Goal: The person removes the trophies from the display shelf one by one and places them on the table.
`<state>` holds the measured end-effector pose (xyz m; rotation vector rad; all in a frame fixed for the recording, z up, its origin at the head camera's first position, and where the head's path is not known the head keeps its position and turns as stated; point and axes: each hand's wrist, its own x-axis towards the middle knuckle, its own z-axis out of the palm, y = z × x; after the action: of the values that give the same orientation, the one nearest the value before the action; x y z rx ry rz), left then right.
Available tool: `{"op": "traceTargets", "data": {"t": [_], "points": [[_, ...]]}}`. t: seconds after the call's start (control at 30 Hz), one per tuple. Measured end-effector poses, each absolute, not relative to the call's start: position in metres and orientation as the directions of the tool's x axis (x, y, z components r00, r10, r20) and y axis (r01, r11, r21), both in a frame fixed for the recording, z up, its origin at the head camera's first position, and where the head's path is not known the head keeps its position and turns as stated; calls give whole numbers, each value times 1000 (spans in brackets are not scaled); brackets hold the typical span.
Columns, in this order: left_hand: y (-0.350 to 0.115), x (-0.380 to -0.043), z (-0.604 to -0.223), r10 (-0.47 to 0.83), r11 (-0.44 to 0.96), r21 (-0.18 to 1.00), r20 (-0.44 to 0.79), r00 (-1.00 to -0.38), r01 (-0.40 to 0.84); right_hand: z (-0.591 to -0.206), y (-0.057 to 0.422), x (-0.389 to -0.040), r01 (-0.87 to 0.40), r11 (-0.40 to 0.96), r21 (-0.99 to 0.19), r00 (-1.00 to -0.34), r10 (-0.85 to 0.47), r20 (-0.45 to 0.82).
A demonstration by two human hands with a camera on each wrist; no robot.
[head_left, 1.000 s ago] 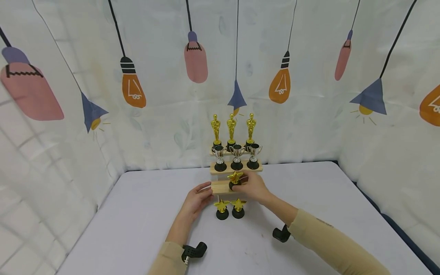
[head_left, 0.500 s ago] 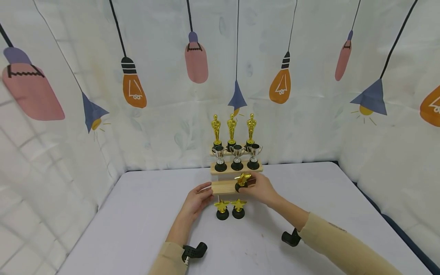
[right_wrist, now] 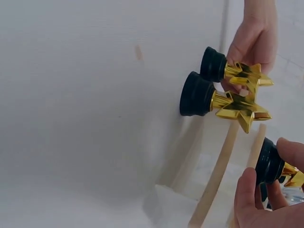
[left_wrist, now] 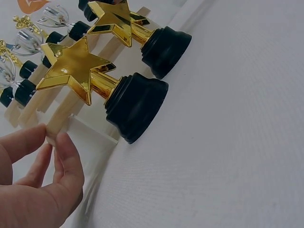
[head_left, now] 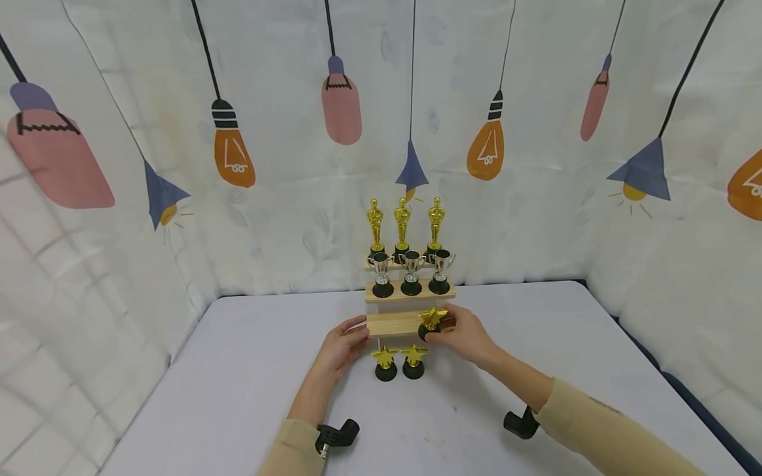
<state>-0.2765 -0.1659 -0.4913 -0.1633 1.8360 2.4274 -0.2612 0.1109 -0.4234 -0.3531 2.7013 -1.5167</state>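
My right hand (head_left: 467, 336) grips a gold star trophy (head_left: 433, 318) by its black base, at the right end of the lowest wooden shelf board (head_left: 389, 324). In the right wrist view, thumb and fingers surround that base (right_wrist: 270, 161). My left hand (head_left: 342, 347) pinches the board's left end between thumb and fingertips, as the left wrist view shows. Two more star trophies stand upright on the table before the rack: a left one (head_left: 385, 363) and a right one (head_left: 413, 361).
Three silver cups, the middle one (head_left: 411, 264) included, line the board above. Behind them, three gold figure trophies, one central (head_left: 401, 225), occupy the top board. A white cloth (head_left: 238, 383) covers the table. A lamp-patterned curtain (head_left: 286, 225) hangs behind.
My right hand has carried the star trophy rightward along the lowest board, from around its middle to its right end. The left hand keeps its place; the two front star trophies stay put.
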Motion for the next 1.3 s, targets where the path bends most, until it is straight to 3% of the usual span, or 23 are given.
{"op": "traceTargets", "data": {"t": [1.3], "points": [[-164, -276, -494, 7, -280, 953, -114, -993, -112, -459, 133, -243, -112, 512, -852, -981, -196, 11]]}}
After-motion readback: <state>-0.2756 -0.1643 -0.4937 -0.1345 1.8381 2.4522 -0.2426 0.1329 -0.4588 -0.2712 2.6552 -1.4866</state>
